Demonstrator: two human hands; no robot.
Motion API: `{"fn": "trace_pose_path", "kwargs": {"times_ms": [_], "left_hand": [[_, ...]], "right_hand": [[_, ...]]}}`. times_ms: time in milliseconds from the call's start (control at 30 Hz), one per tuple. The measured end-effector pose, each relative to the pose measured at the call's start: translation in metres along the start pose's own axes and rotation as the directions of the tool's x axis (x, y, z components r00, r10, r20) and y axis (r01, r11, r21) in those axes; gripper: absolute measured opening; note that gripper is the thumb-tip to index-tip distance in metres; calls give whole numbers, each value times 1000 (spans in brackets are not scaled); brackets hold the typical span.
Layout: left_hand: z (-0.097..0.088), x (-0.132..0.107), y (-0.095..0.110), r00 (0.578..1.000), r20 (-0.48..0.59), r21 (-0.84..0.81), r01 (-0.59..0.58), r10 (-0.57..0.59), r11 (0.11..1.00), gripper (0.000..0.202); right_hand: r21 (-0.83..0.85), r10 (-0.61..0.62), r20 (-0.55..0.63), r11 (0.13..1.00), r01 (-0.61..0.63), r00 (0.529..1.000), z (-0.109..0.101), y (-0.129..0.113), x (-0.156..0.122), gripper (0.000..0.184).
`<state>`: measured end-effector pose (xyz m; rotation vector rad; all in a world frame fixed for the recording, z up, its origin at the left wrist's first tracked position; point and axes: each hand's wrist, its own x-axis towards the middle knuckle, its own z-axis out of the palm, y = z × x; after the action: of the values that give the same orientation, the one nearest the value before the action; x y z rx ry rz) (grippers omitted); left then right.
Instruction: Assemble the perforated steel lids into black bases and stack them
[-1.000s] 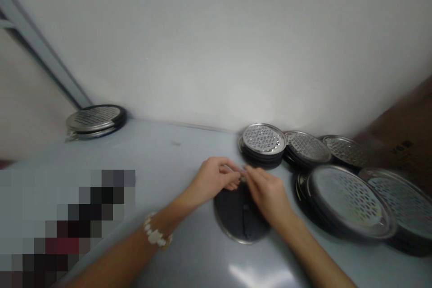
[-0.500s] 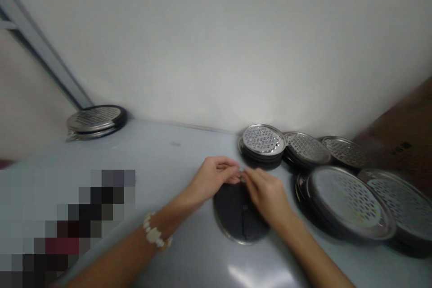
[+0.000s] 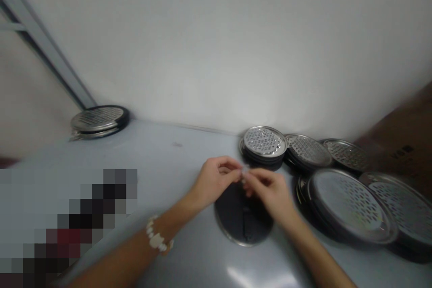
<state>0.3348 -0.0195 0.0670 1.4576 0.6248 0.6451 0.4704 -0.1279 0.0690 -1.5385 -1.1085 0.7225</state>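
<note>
**Head view.** The left hand (image 3: pixel 212 180) and the right hand (image 3: pixel 270 191) meet fingertip to fingertip above a grey table (image 3: pixel 168 153). Thumb and forefinger of each hand are pinched on a small pale piece (image 3: pixel 243 172) held between them, and the other fingers are curled inward. The piece is raised off the table. It is too blurred to say what it is.

A dark disc (image 3: pixel 241 216) with a thin bright rim lies flat on the table directly below the fingertips, on the person's side of them. The right hand overlaps its right edge. A white bead bracelet (image 3: pixel 157 237) circles the left wrist.

Just beyond the fingertips, against the white wall (image 3: pixel 216 54), stands a stack of perforated metal discs (image 3: pixel 265 141). To the right of the fingers, further stacks of the same kind follow in a row along the wall: a second stack (image 3: pixel 308 149), then a third stack (image 3: pixel 349 155). Nearer the person, beside the right forearm, lie a large stack (image 3: pixel 351 204) and, touching it on its outer side, an outermost stack (image 3: pixel 401 207).

Well to the left of the fingers, at the table's far corner, sits a separate stack (image 3: pixel 99 119). A brown cardboard box (image 3: pixel 405 144) stands behind the right-hand stacks.
</note>
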Motion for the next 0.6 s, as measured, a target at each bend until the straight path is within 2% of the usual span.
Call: {"fn": "trace_pose_path", "kwargs": {"times_ms": [167,400,600], "left_hand": [[3,-3,2,999,19,-1,-49,49,999,17],[2,-3,1,992,125,-142,20,-2,990,31],[5,-4,-3,984,163,-50,-57,64,997,20]], "right_hand": [[104,49,26,993,-51,998,-3,-3,3,39],[83,14,25,996,-17,1000,-4,-2,3,42],[86,-33,5,996,32,999,-3,-1,3,40]]}}
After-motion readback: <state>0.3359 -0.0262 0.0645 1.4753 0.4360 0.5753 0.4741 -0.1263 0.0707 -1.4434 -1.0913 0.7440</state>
